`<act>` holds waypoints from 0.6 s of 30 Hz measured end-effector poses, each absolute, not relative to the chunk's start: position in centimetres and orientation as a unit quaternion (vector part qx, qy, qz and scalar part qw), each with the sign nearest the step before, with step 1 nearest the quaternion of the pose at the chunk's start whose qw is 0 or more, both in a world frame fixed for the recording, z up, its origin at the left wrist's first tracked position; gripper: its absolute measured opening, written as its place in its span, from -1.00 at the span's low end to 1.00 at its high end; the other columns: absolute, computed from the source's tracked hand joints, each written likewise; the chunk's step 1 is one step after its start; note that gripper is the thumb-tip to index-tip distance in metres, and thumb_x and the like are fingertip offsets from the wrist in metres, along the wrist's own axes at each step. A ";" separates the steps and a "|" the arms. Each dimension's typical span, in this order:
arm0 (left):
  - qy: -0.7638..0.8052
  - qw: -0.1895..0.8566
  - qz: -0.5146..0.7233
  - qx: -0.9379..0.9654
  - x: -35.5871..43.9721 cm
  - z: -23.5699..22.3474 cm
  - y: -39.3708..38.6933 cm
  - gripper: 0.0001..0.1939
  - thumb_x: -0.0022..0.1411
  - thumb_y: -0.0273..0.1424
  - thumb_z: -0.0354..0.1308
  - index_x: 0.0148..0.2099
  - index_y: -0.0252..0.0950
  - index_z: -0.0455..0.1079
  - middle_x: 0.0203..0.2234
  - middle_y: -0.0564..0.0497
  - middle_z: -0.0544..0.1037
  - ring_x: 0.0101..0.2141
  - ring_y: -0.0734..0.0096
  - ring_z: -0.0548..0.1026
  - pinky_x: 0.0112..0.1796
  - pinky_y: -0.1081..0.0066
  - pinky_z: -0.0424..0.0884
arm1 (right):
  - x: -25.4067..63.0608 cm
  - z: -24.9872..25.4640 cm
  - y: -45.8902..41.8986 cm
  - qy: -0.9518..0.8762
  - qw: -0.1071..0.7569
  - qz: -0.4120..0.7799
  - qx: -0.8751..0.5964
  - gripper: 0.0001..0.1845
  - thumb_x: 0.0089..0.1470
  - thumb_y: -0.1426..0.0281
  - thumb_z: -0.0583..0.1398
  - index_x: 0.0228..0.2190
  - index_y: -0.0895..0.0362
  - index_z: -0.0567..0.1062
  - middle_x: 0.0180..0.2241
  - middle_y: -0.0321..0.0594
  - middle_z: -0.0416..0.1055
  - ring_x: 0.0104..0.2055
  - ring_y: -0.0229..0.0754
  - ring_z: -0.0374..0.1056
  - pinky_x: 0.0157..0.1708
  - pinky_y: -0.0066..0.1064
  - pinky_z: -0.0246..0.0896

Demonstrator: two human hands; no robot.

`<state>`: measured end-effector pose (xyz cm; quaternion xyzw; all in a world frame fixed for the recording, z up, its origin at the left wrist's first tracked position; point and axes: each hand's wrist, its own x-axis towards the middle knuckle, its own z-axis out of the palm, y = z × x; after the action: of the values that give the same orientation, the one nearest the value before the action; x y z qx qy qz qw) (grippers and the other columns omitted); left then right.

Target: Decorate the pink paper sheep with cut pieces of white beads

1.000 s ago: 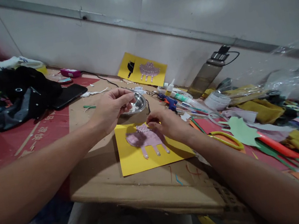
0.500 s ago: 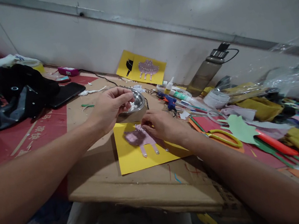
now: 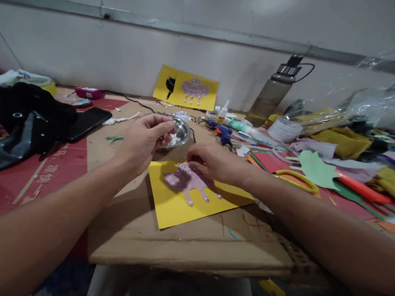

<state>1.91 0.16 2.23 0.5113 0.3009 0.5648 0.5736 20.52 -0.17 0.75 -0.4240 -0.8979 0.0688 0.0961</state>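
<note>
On cardboard (image 3: 128, 230), a yellow card (image 3: 170, 213) bears a pink cutout (image 3: 193, 184) with shiny-tipped legs. The left hand (image 3: 146, 139) presses fingertips together; the right hand (image 3: 215, 162) curls over the cutout, grip unclear.

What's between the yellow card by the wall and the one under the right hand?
In the head view, the metal bowl, partly behind the left hand, and a patterned paper scrap beyond it.
</note>
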 end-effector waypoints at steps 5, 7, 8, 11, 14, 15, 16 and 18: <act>0.312 0.552 0.557 0.536 2.0 1.6 0.3 -0.93 0.05 -0.52 0.20 -0.45 -0.37 0.37 -0.56 0.06 0.43 -0.58 0.64 0.31 -0.52 0.56 0.22 | 19.7 1.1 -0.4 -0.891 0.041 0.054 -0.450 -0.86 0.08 0.50 0.10 -0.40 0.19 0.47 -0.35 -0.13 0.45 -0.34 -0.22 0.29 -0.35 -0.42 0.11; 0.329 0.532 0.546 0.557 2.1 1.3 0.3 -0.93 0.03 -0.50 0.22 -0.43 -0.36 0.38 -0.57 0.07 0.42 -0.58 0.63 0.31 -0.51 0.55 0.23 | 19.5 1.1 -0.4 -0.887 0.030 0.044 -0.459 -0.86 0.06 0.51 0.09 -0.44 0.18 0.46 -0.40 -0.15 0.44 -0.39 -0.24 0.26 -0.40 -0.43 0.08; 0.338 0.518 0.539 0.572 2.2 1.2 0.2 -0.93 0.03 -0.50 0.23 -0.42 -0.36 0.38 -0.58 0.08 0.41 -0.58 0.62 0.32 -0.51 0.55 0.24 | 19.5 1.1 -0.4 -0.888 0.028 0.041 -0.458 -0.86 0.05 0.51 0.09 -0.46 0.17 0.44 -0.43 -0.17 0.43 -0.41 -0.24 0.25 -0.42 -0.43 0.07; 0.355 0.472 0.510 0.626 2.5 1.1 -0.3 -0.94 0.03 -0.50 0.22 -0.41 -0.35 0.39 -0.60 0.09 0.41 -0.56 0.60 0.35 -0.50 0.54 0.27 | 19.6 1.0 -0.2 -0.896 0.032 0.040 -0.440 -0.86 0.05 0.50 0.08 -0.48 0.15 0.41 -0.46 -0.20 0.41 -0.44 -0.25 0.23 -0.45 -0.43 0.05; 0.355 0.451 0.484 0.661 2.7 1.2 -0.8 -0.96 0.05 -0.51 0.19 -0.41 -0.34 0.37 -0.61 0.07 0.44 -0.56 0.56 0.38 -0.48 0.51 0.31 | 19.8 1.1 -0.1 -0.902 0.034 0.044 -0.427 -0.88 0.05 0.50 0.07 -0.47 0.13 0.38 -0.43 -0.20 0.42 -0.43 -0.25 0.24 -0.44 -0.43 0.07; 0.354 0.442 0.472 0.676 2.7 1.1 -0.9 -0.97 0.04 -0.52 0.18 -0.42 -0.34 0.37 -0.60 0.06 0.46 -0.56 0.54 0.40 -0.48 0.50 0.31 | 19.8 1.1 0.0 -0.904 0.032 0.044 -0.424 -0.88 0.05 0.51 0.07 -0.47 0.12 0.38 -0.42 -0.20 0.42 -0.42 -0.24 0.24 -0.43 -0.42 0.08; 0.357 0.428 0.455 0.694 2.6 1.0 -0.8 -0.97 0.03 -0.52 0.17 -0.42 -0.33 0.37 -0.60 0.05 0.47 -0.55 0.52 0.41 -0.48 0.50 0.31 | 19.8 1.1 0.0 -0.906 0.029 0.045 -0.420 -0.88 0.05 0.51 0.07 -0.46 0.12 0.38 -0.42 -0.20 0.42 -0.42 -0.24 0.25 -0.42 -0.42 0.09; 0.368 0.386 0.407 0.742 2.5 0.8 -0.7 -0.96 -0.01 -0.54 0.17 -0.44 -0.32 0.38 -0.59 0.04 0.49 -0.54 0.51 0.42 -0.49 0.51 0.27 | 19.8 1.2 0.1 -0.908 0.024 0.051 -0.416 -0.88 0.06 0.52 0.07 -0.45 0.12 0.39 -0.40 -0.19 0.43 -0.40 -0.23 0.26 -0.39 -0.42 0.11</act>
<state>2.49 -0.67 0.77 0.7418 0.3682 0.4068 0.3857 19.78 0.07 1.20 -0.4157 -0.9078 0.0506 0.0241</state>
